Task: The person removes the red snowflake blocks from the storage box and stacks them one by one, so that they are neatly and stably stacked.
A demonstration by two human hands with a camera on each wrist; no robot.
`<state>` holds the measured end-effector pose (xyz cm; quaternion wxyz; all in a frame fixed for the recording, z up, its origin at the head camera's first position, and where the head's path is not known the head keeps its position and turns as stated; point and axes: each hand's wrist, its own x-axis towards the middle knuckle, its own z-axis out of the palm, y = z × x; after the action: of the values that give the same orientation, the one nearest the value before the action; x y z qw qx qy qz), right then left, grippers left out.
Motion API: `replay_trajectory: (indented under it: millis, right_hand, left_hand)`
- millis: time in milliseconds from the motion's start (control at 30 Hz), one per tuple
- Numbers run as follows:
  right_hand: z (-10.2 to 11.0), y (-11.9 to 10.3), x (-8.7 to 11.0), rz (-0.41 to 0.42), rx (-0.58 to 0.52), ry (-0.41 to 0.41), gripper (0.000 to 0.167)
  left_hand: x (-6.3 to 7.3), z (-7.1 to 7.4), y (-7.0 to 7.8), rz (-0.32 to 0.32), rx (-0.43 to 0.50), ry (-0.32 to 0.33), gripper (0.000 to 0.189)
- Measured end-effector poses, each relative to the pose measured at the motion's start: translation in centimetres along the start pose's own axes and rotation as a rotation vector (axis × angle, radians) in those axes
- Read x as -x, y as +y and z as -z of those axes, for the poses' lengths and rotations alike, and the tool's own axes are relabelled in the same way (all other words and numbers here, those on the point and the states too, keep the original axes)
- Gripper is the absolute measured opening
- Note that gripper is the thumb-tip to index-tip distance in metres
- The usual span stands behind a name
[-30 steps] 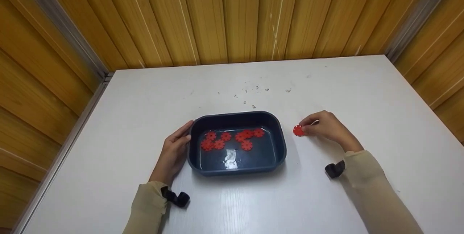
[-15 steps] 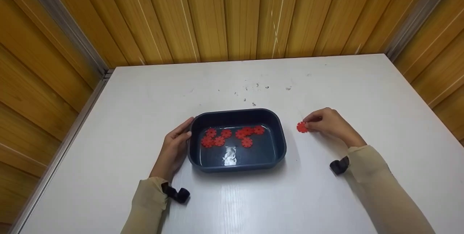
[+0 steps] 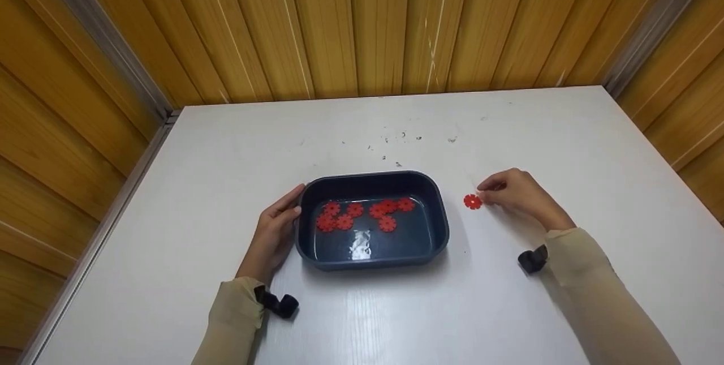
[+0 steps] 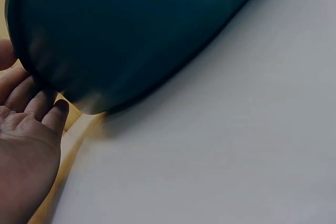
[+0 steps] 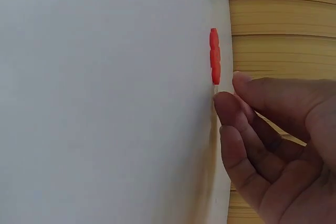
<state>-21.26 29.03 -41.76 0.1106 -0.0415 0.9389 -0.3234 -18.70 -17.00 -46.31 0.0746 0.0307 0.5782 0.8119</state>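
Observation:
A dark blue plastic basin (image 3: 373, 265) stands on the white table, with several red notched plastic discs (image 3: 387, 223) lying on its floor, some overlapping. My left hand (image 3: 274, 229) touches the outside of its left wall, thumb near the rim; in the left wrist view the fingers (image 4: 44, 106) lie along the wall. One more red notched disc (image 3: 473, 201) lies flat on the table right of the basin. My right hand (image 3: 517, 195) is just beside it, bent fingers holding nothing; the right wrist view shows a small gap between disc (image 5: 215, 56) and fingertips (image 5: 227, 103).
The white table (image 3: 424, 320) extends around the basin, with small dark marks (image 3: 399, 164) behind it. Yellow wood-look panels (image 3: 373, 25) rise along the back and sides. Black wrist devices (image 3: 285, 305) are strapped over both sleeves.
My right hand has moved slightly right with the red notched disc, then let it go onto the table. The left hand and basin hold their places.

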Motion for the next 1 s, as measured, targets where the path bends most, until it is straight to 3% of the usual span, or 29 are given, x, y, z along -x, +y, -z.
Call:
replay_trajectory:
  millis: [233,633,1000]
  right_hand:
    - [0.8,-1.7,0.3,0.053,0.031,0.041,0.028]
    - [1.3,-7.2,0.1,0.199,0.019,0.059,0.025]
    - [-0.3,-12.9,-0.6,0.335,0.074,-0.032,0.024]
  left_hand:
    - [0.0,0.0,-0.1,-0.008,-0.005,-0.004,0.05]
    - [0.0,0.1,0.0,-0.01,0.013,-0.014,0.053]
    - [0.4,0.0,0.4,-0.004,0.05,0.003,0.053]
